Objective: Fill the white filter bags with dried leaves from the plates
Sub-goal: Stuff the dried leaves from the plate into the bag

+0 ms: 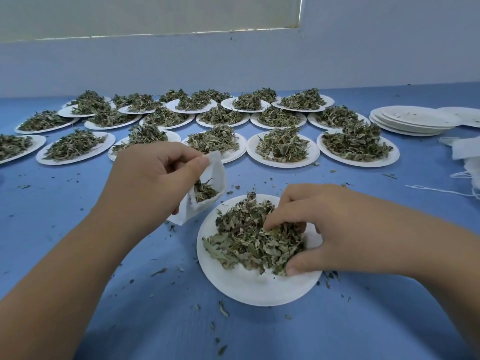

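My left hand pinches the top edge of a white filter bag and holds its mouth wide; some dried leaves lie inside it. The bag hangs just left of a white paper plate near the table's front. On that plate sits a loose heap of dried green leaves. My right hand is down in the heap's right side, its fingers and thumb curled round a clump of leaves.
Several white plates piled with dried leaves fill the back of the blue table. A stack of bare plates stands at the far right, with white filter bags and strings beside it. Leaf crumbs lie scattered around.
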Tool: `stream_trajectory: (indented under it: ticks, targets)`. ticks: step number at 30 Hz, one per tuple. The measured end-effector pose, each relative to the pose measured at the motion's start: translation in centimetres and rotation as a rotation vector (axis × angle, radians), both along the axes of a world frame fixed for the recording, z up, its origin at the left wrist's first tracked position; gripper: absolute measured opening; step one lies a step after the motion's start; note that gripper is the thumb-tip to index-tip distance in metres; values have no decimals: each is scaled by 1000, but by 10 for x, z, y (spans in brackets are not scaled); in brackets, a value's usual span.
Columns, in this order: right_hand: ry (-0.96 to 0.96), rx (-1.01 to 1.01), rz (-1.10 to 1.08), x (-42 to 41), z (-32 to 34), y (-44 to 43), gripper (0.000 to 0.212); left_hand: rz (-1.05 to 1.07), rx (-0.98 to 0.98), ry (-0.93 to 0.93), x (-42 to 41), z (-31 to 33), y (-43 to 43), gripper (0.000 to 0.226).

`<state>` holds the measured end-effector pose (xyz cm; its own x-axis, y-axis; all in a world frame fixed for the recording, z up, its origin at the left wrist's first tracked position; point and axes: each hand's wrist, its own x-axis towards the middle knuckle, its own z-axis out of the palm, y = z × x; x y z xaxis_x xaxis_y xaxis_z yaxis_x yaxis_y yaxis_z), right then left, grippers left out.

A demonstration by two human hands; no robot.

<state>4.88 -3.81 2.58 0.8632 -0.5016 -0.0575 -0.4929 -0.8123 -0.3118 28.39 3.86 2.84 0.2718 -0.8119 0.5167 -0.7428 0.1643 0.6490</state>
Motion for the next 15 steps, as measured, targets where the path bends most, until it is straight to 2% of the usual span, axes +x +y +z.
stream_trajectory:
  ticks: [8,15]
  targets:
    - [-16,-48,12,4,-3,5,40,0,2,-12,-1,0,-1,15]
    - [-12,-32,-4,2,-1,7,39,-8,21,-5,-2,-1,-1,17]
